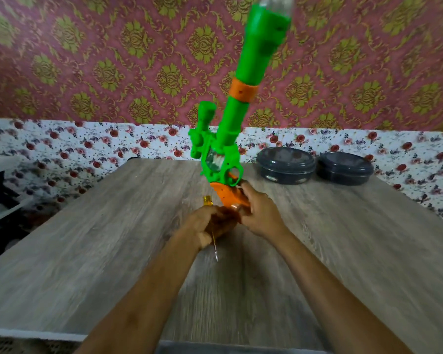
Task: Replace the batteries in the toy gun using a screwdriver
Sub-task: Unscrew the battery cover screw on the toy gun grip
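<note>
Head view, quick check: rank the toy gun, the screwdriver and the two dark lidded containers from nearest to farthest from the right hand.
1. Toy gun: its orange grip is in the right hand.
2. Screwdriver: just left, held in the left hand.
3. Left dark container: farther back, to the right.
4. Right dark container: beside it, farther right still.

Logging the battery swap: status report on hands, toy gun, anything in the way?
Left hand grips screwdriver, shaft toward camera. Right hand holds toy gun by orange grip, barrel up. Lidded containers far right, not obstructing.
</note>
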Available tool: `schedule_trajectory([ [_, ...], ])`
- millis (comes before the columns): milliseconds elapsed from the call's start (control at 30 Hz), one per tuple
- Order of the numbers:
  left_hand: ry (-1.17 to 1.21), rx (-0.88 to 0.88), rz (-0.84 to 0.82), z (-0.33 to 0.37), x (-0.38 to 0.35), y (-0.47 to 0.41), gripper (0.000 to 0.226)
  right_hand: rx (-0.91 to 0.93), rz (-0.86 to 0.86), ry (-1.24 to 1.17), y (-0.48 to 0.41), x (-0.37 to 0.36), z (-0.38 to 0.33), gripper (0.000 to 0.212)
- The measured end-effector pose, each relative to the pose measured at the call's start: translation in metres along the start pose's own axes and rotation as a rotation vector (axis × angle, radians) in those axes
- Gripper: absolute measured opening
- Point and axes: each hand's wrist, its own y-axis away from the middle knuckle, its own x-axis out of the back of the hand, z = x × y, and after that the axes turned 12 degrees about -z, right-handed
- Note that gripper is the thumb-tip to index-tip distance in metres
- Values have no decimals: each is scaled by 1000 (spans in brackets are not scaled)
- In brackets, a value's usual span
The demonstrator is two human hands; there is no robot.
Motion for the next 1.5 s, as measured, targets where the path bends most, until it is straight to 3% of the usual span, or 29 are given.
schedule_trajectory([
  [133, 40, -8, -34, 0, 3, -1, 34, 55, -26, 284, 4, -4, -15, 55],
  [400, 176, -46, -6, -1, 6, -1, 34, 247, 53, 487, 7, -5, -23, 59],
  [600, 211, -68, -31, -2, 6, 3, 34, 270, 38, 465, 11, -4, -29, 63],
  [900, 94, -41, -71, -2, 1, 10, 27, 74, 15, 332, 17, 6, -26, 54],
  [1033, -30, -135, 14, 2, 0, 16, 19, -21, 70, 87, 25, 8, -13, 54],
  [1233, -268, -425, 180, 2, -1, 23, 17, -54, 120, -652, 32, -1, 7, 36],
  [1367, -440, -659, 85, -6, 0, 33, 23, -204, 86, -1070, 34, -6, 12, 36],
  [1433, -589, -784, 50, -11, -1, 41, 24, -253, 87, -1165, 33, -7, 14, 37],
  [1500, -798, -908, 125, -19, 1, 48, 17, -273, 101, -1192, 33, -9, 17, 37],
])
